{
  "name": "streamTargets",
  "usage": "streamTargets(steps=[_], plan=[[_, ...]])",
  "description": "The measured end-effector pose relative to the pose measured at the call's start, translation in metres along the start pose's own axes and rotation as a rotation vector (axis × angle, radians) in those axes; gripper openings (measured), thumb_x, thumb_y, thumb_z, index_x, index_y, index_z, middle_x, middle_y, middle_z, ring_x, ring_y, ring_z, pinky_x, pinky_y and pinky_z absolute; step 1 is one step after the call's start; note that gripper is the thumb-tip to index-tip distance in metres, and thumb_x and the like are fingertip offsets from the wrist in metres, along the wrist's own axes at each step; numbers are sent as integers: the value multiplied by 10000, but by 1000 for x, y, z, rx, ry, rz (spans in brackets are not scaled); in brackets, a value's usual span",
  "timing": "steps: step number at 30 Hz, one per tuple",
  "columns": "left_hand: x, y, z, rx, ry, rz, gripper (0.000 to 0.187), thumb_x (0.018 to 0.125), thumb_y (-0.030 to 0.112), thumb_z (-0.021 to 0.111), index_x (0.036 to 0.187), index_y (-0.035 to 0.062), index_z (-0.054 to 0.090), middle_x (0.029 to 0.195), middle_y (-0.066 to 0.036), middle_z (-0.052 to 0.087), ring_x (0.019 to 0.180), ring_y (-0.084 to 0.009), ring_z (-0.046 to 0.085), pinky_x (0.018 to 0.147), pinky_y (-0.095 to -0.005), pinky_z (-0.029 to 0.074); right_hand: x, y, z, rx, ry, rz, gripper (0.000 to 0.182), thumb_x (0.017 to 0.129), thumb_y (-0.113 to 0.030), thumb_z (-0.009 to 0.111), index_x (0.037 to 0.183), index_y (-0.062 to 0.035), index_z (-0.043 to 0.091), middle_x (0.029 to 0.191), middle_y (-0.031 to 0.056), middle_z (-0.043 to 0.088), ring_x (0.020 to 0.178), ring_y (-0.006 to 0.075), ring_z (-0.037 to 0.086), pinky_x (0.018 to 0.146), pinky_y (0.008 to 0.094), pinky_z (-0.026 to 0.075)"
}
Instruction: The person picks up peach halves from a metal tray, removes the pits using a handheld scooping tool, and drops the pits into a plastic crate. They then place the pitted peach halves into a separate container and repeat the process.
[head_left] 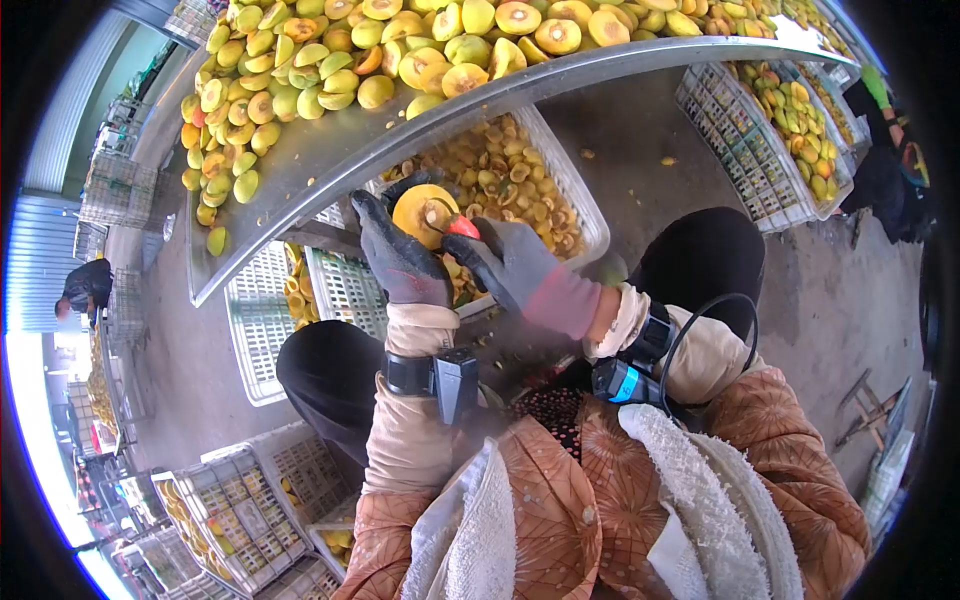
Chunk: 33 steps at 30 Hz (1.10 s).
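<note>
In a grey-and-black glove, my left hand (405,245) is closed around a halved yellow peach (425,212), its cut face turned up with the brown pit area showing. My right hand (520,265), gloved in grey and pink, grips a small tool with a red handle (462,228). The tool's thin curved tip meets the cut face near the pit; its exact shape is too small to tell. Below both hands stands a white plastic crate (590,215) holding many hollowed peach halves (515,175).
A metal table (330,165) heaped with halved peaches (340,75) curves across the front, its raised rim close above my hands. White crates (255,320) stand at left, more crates (235,515) at lower left, and a full crate (750,150) at right. People (88,285) work nearby.
</note>
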<state>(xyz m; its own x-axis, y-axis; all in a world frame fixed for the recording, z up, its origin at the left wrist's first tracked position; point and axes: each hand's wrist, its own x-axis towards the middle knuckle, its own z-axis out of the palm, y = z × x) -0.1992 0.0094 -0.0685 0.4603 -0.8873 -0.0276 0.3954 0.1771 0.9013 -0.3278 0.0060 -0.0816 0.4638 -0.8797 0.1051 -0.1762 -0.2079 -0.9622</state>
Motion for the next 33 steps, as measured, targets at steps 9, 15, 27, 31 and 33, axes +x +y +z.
streamTargets(steps=[9,15,27,31,33], plan=[[2,-9,11,234,230,131,561,947,457,370,893,-47,613,802,-97,631,698,-145,576,671,-258,481,-5,1,9,94,12,-5,357,920,-316,460,954,10,602,727,191,623,704,324,613,629,376,458],[0,-7,8,263,143,193,434,928,409,465,941,-7,587,811,-46,582,701,-122,535,647,-238,452,-2,7,18,236,-80,147,296,927,-243,455,957,13,599,700,150,614,630,212,588,587,336,454],[6,-11,-4,225,157,96,508,951,412,394,854,-41,602,756,-117,629,649,-170,591,616,-254,493,1,32,35,201,-133,225,441,913,-371,504,997,53,588,758,37,593,719,80,474,616,268,429],[-1,-9,9,332,209,254,504,942,423,416,841,-34,602,777,-108,626,670,-156,585,602,-261,485,-1,19,24,455,-186,374,464,903,-432,494,915,19,600,687,35,564,616,92,508,531,240,416],[1,-10,8,196,225,108,514,937,432,423,801,-30,604,752,-114,626,654,-156,582,582,-261,480,-4,-5,0,494,-253,368,461,899,-465,479,842,-19,581,646,16,523,551,89,480,478,230,384]])
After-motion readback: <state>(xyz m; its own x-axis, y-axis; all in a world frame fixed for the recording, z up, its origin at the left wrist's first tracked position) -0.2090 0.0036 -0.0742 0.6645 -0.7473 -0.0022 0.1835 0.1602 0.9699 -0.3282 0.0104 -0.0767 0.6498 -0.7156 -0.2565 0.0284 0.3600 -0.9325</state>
